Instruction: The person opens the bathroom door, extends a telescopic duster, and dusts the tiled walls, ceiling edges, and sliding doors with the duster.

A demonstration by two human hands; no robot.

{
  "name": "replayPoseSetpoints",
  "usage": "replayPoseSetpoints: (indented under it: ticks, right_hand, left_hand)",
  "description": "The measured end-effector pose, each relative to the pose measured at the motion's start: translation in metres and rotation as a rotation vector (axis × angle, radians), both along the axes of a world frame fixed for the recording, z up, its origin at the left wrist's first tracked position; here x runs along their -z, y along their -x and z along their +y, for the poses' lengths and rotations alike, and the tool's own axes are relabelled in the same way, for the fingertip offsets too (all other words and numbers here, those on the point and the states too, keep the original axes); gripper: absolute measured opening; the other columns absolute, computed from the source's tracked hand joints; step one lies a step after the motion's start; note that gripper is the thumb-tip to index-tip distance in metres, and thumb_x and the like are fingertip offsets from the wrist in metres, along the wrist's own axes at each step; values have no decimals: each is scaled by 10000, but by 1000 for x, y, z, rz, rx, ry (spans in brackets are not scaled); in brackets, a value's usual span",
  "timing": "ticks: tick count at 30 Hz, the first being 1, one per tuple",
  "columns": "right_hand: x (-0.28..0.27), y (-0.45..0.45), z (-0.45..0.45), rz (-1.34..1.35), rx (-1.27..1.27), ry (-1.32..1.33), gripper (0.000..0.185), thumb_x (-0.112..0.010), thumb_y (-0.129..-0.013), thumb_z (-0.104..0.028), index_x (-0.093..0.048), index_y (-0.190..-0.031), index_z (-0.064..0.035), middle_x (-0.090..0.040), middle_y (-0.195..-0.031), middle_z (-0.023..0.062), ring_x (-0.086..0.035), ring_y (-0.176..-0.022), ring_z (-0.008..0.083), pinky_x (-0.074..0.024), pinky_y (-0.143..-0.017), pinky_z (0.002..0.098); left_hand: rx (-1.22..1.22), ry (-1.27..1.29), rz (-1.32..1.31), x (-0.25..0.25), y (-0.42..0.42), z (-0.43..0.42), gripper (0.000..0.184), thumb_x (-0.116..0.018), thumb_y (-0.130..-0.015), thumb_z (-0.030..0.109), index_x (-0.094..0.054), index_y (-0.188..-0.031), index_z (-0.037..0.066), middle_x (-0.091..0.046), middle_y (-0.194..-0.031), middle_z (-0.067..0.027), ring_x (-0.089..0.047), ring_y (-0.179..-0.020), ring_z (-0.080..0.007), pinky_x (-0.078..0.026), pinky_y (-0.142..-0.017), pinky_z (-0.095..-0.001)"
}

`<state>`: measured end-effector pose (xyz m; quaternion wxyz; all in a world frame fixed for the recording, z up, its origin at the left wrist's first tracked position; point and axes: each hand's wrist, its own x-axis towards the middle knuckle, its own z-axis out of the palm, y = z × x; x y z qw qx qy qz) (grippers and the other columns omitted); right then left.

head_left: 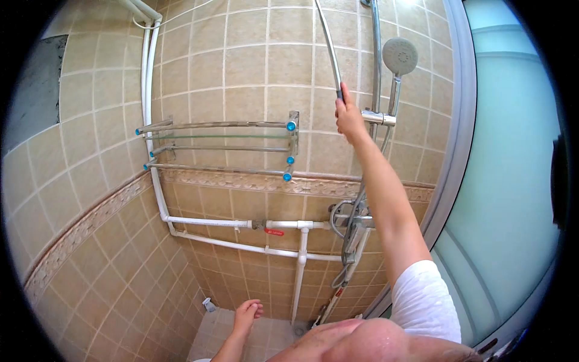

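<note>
My right hand [351, 117] is raised high against the tiled wall, wrapped round the dark lower end of a long thin metal pole [329, 39]. The pole runs upward out of view, so its far end is hidden. Just right of this hand are the chrome shower rail [376, 54] and the round shower head [400, 56] in its holder. Low in the view, my left hand [246, 316] hangs above the floor with its fingers curled in; nothing shows in it.
A metal and glass shelf rack [229, 148] with blue end caps juts from the wall. Below run white pipes [208, 222] with a red-handled valve [274, 232] and a shower mixer [344, 214]. A frosted glass panel [506, 169] stands at the right.
</note>
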<state>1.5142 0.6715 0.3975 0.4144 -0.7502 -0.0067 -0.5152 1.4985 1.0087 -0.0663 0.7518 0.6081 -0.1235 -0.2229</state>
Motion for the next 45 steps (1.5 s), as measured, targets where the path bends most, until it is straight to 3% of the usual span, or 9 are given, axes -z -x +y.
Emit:
replayPoseSetpoints:
  ticks: [5,8,12,17,23,28,33,38,45]
  right_hand:
    - [37,3,-22,37,-96,-108,522,-441,-896,-210,-247,-1380,-226,-476,-708,30,-403,-502,99,-349,-403,247]
    - [34,12,-45,-81,-81,-213,387,-488,-888,-242,-397,-1241,-114,-518,-704,18,-457,-536,79,-356,-429,216]
    - [12,22,-57,-202,-45,-268,263,-474,-900,-293,-468,-1063,-87,-559,-719,10,-474,-541,73,-335,-417,209]
    - [2,16,-61,-246,18,-280,278,-390,-929,-330,-479,-1043,-92,-547,-696,22,-438,-499,73,-336,-404,219]
    - [13,3,-10,-45,-279,-398,342,-336,-933,-404,-478,-1061,-120,-441,-600,14,-373,-423,83,-321,-367,238]
    - [79,15,31,-7,-445,-475,365,-335,-929,-400,-494,-1038,-89,-438,-595,10,-358,-405,83,-300,-362,234]
    - [190,95,85,-51,-567,-614,372,-395,-912,-412,-520,-1031,-82,-411,-526,-10,-341,-387,78,-277,-357,220]
    - [304,164,134,4,-351,-714,368,-453,-889,-422,-524,-930,-63,-421,-523,15,-343,-385,85,-281,-367,225]
    - [345,238,151,-100,-165,-810,411,-463,-878,-446,-520,-875,-39,-437,-520,31,-342,-380,99,-284,-362,230]
  left_hand:
    - [96,23,-64,-27,-17,-12,231,-462,-889,121,-546,-1072,8,-616,-924,-83,-588,-759,-132,-470,-641,-240]
    - [143,45,-91,-38,-34,-18,238,-458,-892,124,-540,-1083,7,-614,-930,-84,-586,-775,-130,-477,-654,-246]
    - [197,31,-103,-32,-48,-23,241,-448,-899,135,-537,-1084,9,-612,-935,-84,-587,-776,-131,-486,-674,-258]
    - [232,-33,-93,-26,-50,-17,238,-447,-902,143,-539,-1076,10,-614,-927,-81,-589,-769,-132,-482,-669,-249]
    - [256,-21,-43,-28,-56,-14,232,-456,-899,141,-541,-1074,15,-617,-927,-83,-590,-772,-131,-476,-664,-242]
    - [343,-38,-55,-30,-50,-23,241,-453,-899,140,-533,-1084,7,-616,-934,-86,-588,-765,-135,-477,-668,-244]
    - [441,-66,-73,-26,-51,-20,244,-447,-901,134,-530,-1085,-2,-615,-942,-93,-591,-774,-144,-484,-681,-255]
    - [542,-78,17,-5,-49,-24,243,-448,-901,141,-535,-1086,9,-612,-954,-93,-589,-792,-138,-485,-683,-256]
    - [696,-148,6,-23,-11,-62,257,-448,-902,156,-534,-1100,17,-613,-964,-80,-589,-810,-137,-480,-703,-263]
